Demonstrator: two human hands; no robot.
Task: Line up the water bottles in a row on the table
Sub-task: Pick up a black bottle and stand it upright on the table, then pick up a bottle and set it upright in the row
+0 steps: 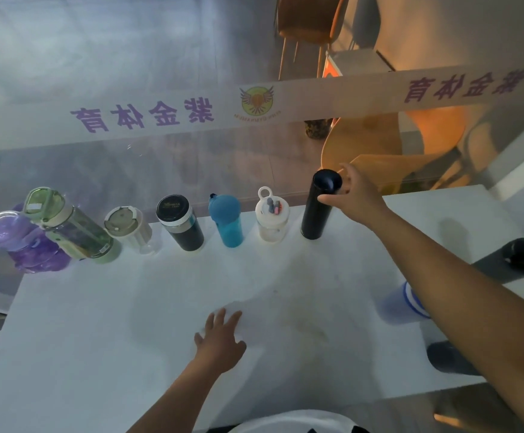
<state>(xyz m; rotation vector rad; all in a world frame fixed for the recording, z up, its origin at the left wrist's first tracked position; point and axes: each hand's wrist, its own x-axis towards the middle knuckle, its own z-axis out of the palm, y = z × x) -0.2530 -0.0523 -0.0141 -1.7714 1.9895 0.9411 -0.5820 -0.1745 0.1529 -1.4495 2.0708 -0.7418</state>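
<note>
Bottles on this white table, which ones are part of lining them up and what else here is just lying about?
Part of the job:
seven-bottle row, purple bottle to tall black flask
right hand at the flask
three bottles at the right edge, including the white blue-striped one

Just there:
left hand flat on the table
orange chairs

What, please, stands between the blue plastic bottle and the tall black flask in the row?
In the head view, only the small clear bottle with a white loop lid stands between the blue plastic bottle and tall black flask.

Sports venue lounge — logo-banded glass partition (pixel 254 103), chairs (pixel 309 23)
</note>
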